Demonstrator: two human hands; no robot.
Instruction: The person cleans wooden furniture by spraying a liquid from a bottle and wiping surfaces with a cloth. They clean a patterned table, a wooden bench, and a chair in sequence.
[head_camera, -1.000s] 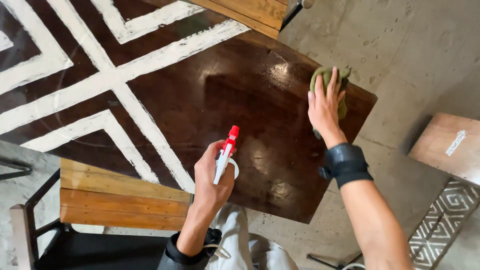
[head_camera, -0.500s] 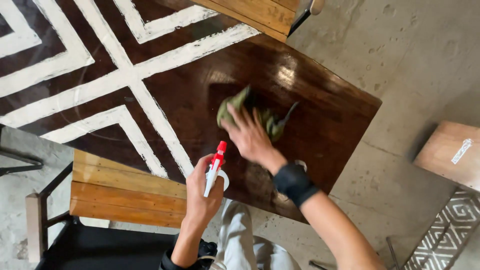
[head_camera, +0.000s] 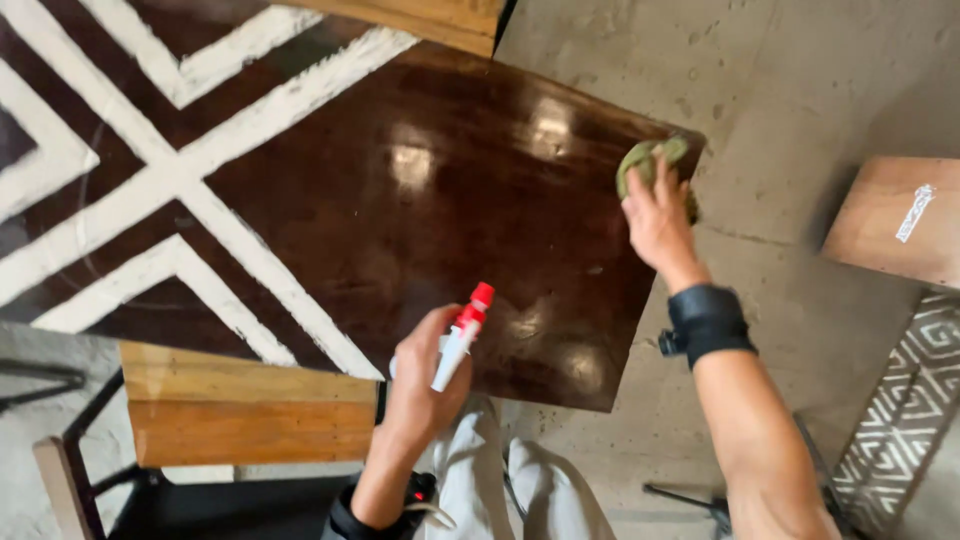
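Pressing a green cloth (head_camera: 650, 160) against the far right corner of the tabletop (head_camera: 420, 230), your right hand (head_camera: 657, 222) lies flat on it, fingers (head_camera: 660, 180) together and spread over the cloth, palm down. Half a second ago the same hand and cloth sat nearer the middle of the dark panel; a second ago they were at this right edge. Judgement: the cloth is being swept back and forth across the glossy brown surface, and the stroke is now at its outer end, with part of the cloth reaching the corner.

Right arm: extended forward and slightly outward, wrist straight, a black band (head_camera: 708, 322) around the wrist.

Left hand (head_camera: 425, 385): held at the near edge of the tabletop, fingers clamped round a white spray bottle (head_camera: 458, 345) with a red nozzle, which points away from you toward the middle of the panel. Its place has hardly changed across the three pictures. Whether a finger rests on the trigger, you cannot tell.

Around: white painted bands (head_camera: 190, 190) cross the left part of the tabletop. A wooden chair back (head_camera: 250, 410) stands at the near left edge. A second wooden piece (head_camera: 895, 215) sits on the concrete floor (head_camera: 800, 90), well apart to the right.
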